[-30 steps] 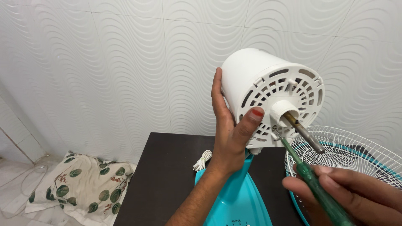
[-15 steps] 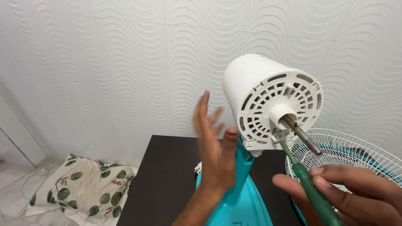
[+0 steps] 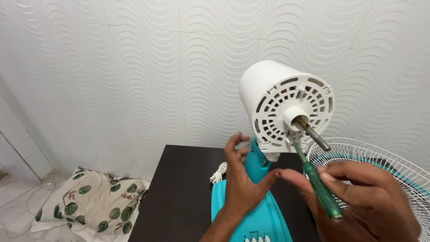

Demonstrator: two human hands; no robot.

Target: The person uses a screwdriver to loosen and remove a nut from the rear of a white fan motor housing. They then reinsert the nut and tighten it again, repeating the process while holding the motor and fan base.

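White fan motor housing (image 3: 280,105) stands atop its teal stand (image 3: 255,163) on the dark table (image 3: 179,197). My right hand (image 3: 358,201) pinches a green screwdriver (image 3: 318,186), tip at the housing's face; my left hand (image 3: 244,181), fingers loosely spread, cups the stand. White wire grille (image 3: 385,157) lies right.

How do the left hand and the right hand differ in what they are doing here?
The right hand grips a green screwdriver, tip against the white fan motor housing; the left hand holds no tool. The left hand rests open around the teal fan neck; the right hand is closed, further right, near the wire grille. Both are bare.
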